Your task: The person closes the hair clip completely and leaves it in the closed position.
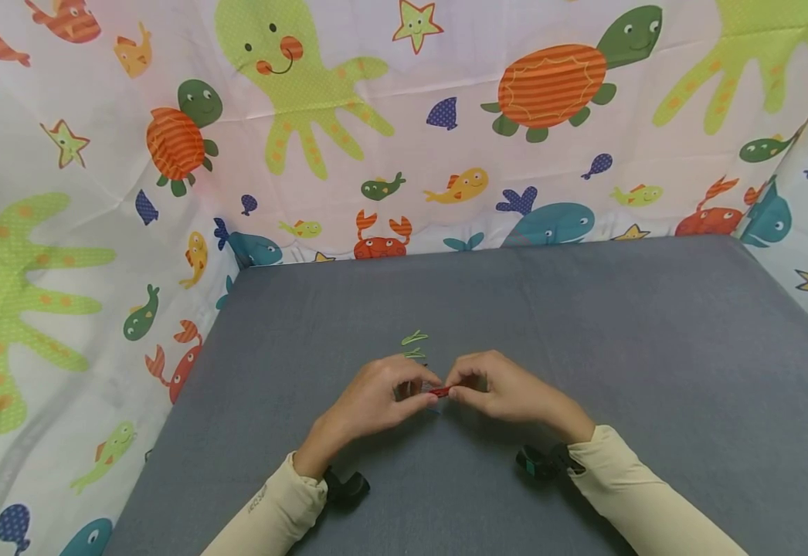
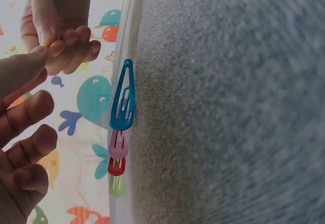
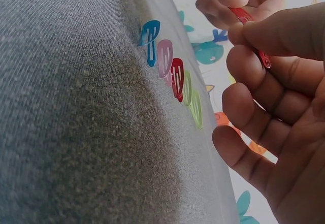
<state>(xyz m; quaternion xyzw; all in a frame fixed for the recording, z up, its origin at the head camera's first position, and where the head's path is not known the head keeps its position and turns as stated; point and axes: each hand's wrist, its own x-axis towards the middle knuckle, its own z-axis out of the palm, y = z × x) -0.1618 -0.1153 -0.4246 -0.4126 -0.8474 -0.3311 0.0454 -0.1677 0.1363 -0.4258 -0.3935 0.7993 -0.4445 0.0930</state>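
Note:
A red snap hair clip (image 1: 439, 392) is held up between both hands, above the table. My left hand (image 1: 383, 394) pinches one end of it between thumb and fingers, and my right hand (image 1: 508, 390) pinches the other end. In the right wrist view the clip (image 3: 264, 59) runs past the right thumb, its far end at the left fingertips. On the table lie a blue clip (image 3: 151, 35), a pink clip (image 3: 165, 56), a second red clip (image 3: 177, 76) and green clips (image 3: 196, 109) in a row; the head view shows the green ones (image 1: 415, 337) just beyond my hands.
The grey cloth-covered table (image 1: 585, 324) stretches out around the hands. Behind it and along the sides hangs a white curtain (image 1: 446, 154) printed with sea animals. Dark wrist cameras (image 1: 348, 490) sit at both cuffs, low over the cloth.

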